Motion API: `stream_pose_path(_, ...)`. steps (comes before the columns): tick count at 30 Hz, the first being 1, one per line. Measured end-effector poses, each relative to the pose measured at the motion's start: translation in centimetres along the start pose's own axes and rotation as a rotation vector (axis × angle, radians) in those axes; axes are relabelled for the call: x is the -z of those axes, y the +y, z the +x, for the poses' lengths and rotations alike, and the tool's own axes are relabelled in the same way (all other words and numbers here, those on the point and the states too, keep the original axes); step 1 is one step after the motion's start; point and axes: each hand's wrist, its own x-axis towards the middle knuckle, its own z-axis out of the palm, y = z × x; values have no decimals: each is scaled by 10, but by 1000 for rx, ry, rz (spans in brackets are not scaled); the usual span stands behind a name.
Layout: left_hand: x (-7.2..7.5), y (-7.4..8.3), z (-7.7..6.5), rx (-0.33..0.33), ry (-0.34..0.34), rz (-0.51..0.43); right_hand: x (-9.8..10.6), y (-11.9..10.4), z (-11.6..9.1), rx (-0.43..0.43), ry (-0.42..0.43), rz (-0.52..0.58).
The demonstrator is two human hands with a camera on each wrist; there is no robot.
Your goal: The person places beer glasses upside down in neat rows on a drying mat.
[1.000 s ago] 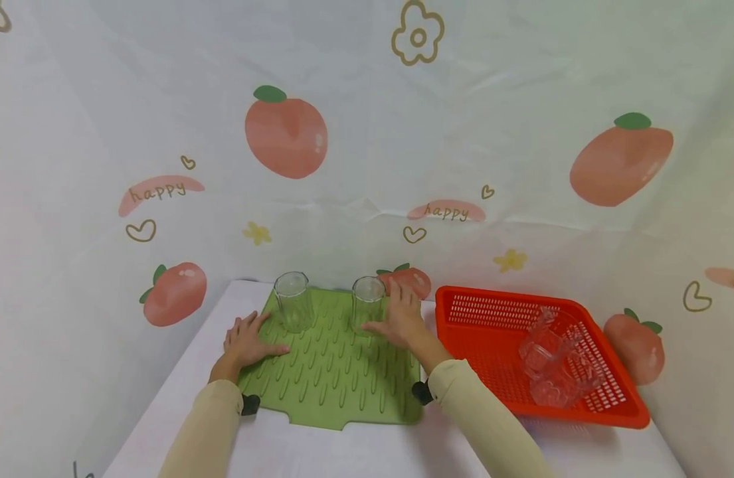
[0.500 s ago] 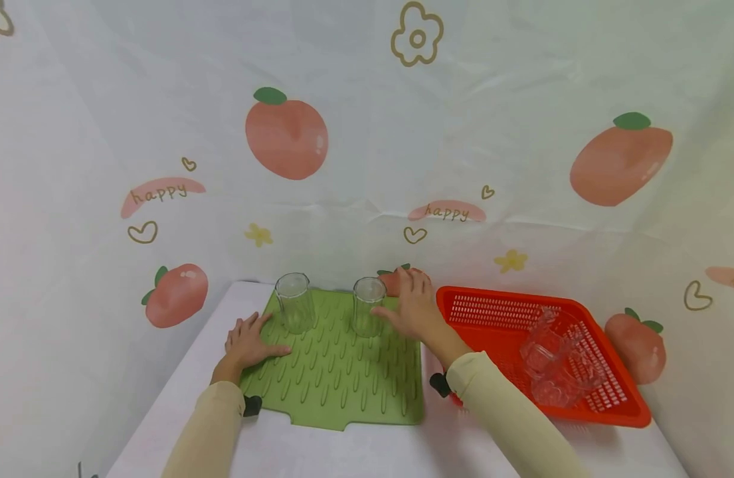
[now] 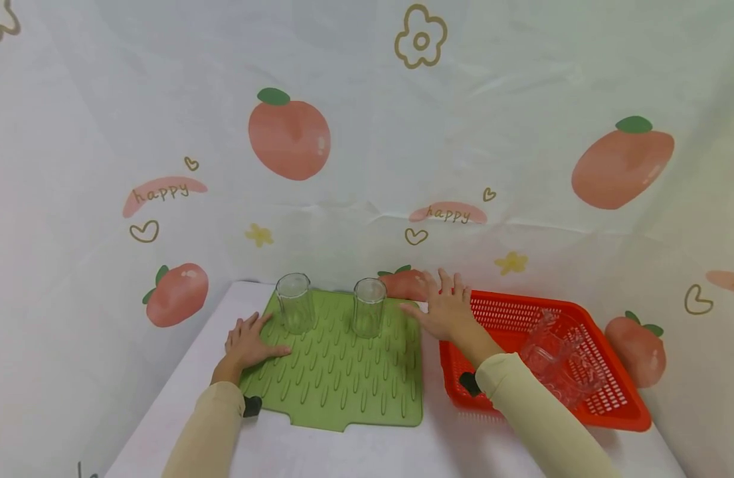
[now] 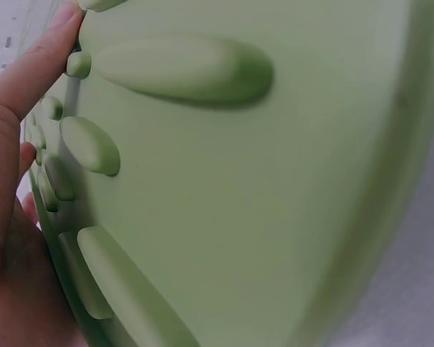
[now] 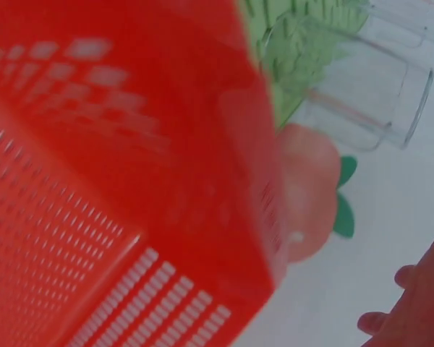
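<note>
My left hand [image 3: 247,342] rests at the left side of a green ridged mat [image 3: 337,378], fingers spread and thumb over its surface; the left wrist view shows the mat [image 4: 202,166] close up beside the fingers. Two clear drinking glasses stand on the mat's far half, one glass [image 3: 296,305] at the left, another glass [image 3: 368,309] right of centre. My right hand [image 3: 447,315] hovers at the left rim of a red plastic basket [image 3: 522,298], fingers spread, holding nothing. In the right wrist view the basket [image 5: 202,166] fills the left, with a glass [image 5: 362,87] beyond it.
Several clear glass cups [image 3: 546,352] lie in the right part of the basket, partly hidden by my right sleeve [image 3: 534,405]. A white tabletop [image 3: 343,458] lies under mat and basket. A printed white cloth [image 3: 367,166] hangs behind.
My right hand has moved away from the right-hand glass, rightward to the basket's rim. That glass stays standing on the mat. The left hand has kept its place.
</note>
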Motion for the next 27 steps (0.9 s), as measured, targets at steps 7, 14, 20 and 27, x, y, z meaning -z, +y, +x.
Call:
stream_pose_path(7,1,1,1,-3,-1,5,8,27,-2,-52,-24,-33)
stream_pose_path(14,-1,0,1,-1,-1,6,12,50,-8,-108,-47,-18)
stream_pose_path(20,-1,1,1,2,-4,4,15,73,-13,-161,-62,16)
stream_pose_path(27,-1,0,2,-2,-3,15,21,102,-22,-209,-80,-25)
